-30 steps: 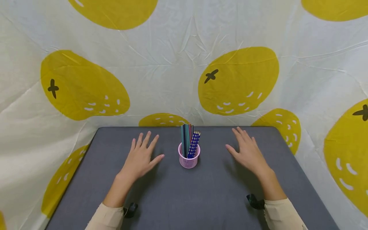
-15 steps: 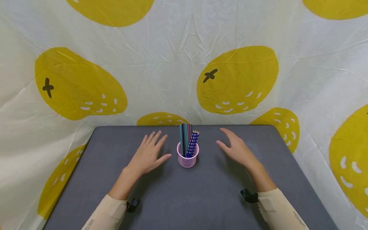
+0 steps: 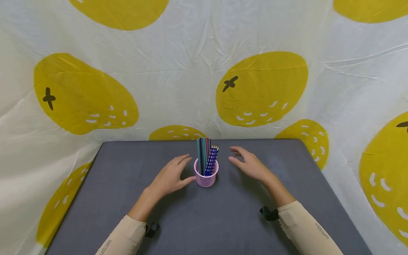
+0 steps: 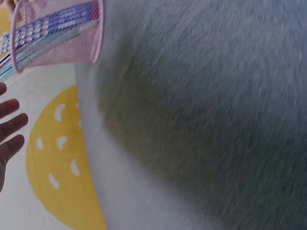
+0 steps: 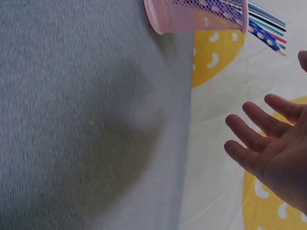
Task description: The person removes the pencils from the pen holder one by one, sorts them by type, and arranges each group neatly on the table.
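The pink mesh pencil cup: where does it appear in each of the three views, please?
Head: pink mesh pencil cup stands at the centre, on the grey table, between both hands.
Left wrist: top left corner, lying sideways in the picture.
Right wrist: top edge, centre-right, also sideways.
Shared landmark: the blue dotted pencils in the cup, seen in all three views.

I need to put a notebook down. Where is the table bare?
The near half of the table, between the two sleeves, is bare, and so are both far corners. It is crowded only mid-table, where the left hand and right hand flank the pink cup of pencils.
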Motion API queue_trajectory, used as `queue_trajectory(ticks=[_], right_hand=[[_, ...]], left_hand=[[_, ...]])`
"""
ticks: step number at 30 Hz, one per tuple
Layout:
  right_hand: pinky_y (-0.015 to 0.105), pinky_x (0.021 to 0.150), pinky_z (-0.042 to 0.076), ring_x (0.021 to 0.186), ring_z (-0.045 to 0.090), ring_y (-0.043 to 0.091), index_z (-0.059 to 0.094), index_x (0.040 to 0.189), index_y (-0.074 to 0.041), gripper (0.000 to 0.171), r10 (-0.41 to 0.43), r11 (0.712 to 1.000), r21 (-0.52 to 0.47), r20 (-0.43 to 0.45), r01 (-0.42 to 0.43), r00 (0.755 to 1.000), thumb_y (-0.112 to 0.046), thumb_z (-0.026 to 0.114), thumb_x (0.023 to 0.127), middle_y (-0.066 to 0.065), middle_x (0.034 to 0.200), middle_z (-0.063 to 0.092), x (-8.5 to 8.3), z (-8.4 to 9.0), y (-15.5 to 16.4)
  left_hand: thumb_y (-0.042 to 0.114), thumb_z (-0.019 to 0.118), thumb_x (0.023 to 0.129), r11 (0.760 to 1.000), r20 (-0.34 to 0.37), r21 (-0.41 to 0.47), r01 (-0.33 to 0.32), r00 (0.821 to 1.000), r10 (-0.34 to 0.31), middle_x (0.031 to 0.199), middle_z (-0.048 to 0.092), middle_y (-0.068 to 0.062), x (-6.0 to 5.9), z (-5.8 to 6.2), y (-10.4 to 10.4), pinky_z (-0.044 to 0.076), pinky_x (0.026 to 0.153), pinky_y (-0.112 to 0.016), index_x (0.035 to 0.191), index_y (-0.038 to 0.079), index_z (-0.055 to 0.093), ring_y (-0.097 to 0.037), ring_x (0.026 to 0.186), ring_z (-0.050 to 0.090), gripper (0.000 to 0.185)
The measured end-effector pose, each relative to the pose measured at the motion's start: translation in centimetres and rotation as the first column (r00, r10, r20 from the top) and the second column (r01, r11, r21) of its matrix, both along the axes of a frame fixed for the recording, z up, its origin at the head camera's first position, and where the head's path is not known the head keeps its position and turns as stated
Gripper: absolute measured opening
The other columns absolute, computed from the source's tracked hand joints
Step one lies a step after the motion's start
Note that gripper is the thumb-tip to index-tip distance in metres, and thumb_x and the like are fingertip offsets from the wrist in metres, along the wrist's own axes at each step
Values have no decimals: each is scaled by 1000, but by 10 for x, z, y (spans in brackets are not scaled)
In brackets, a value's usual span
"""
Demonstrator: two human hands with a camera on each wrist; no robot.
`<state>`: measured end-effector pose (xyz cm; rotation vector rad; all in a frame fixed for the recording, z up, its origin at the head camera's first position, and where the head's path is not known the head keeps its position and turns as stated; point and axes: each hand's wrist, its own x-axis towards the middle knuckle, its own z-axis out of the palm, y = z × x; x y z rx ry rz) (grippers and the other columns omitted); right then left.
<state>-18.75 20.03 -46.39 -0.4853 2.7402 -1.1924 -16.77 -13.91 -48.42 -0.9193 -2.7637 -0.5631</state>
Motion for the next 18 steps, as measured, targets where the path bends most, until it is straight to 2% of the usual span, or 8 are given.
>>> queue_trajectory(ticks=[4, 8, 12, 15, 18], right_hand=[[57, 114, 45, 132, 58, 40, 50, 147, -3, 51, -9, 994, -110, 38, 13, 999, -31, 61, 105, 19, 145, 59, -3, -8, -9], [42, 105, 55, 125, 63, 38, 55, 139, 3, 41, -12, 969, -246, 62, 27, 998, -20, 62, 105, 23, 135, 64, -7, -19, -14], [27, 99, 56, 123, 64, 39, 56, 135, 6, 38, -15, 946, -322, 104, 48, 994, -15, 62, 104, 26, 132, 65, -10, -24, -18], [24, 97, 56, 121, 65, 36, 56, 134, 6, 38, -24, 932, -356, 130, 69, 991, -15, 63, 104, 29, 131, 65, -11, -24, -21], [23, 94, 57, 114, 69, 28, 57, 132, 8, 37, -41, 914, -394, 148, 97, 988, -14, 64, 103, 30, 129, 65, -13, -25, -25]], left_hand=[[50, 80, 88, 997, 19, 78, 3, 1000, -5, 146, 59, -16, 3, -5, 6, 48, 114, -48, 142, 5, 58, -33, 135, 57, 74], [44, 84, 86, 986, 30, 168, 15, 999, -20, 141, 62, -16, 5, -10, 11, 51, 111, -48, 140, 4, 59, -31, 132, 60, 72], [36, 88, 83, 962, 10, 271, 40, 999, -45, 136, 64, -16, 6, -14, 15, 52, 110, -47, 137, 2, 60, -31, 128, 62, 69], [32, 89, 83, 943, 12, 330, 34, 999, -40, 133, 65, -14, 4, -18, 20, 53, 109, -45, 134, 1, 61, -29, 124, 64, 66], [30, 89, 83, 919, 58, 395, 6, 998, -31, 128, 67, -12, 3, -22, 24, 58, 102, -43, 132, 2, 62, -26, 118, 66, 62]])
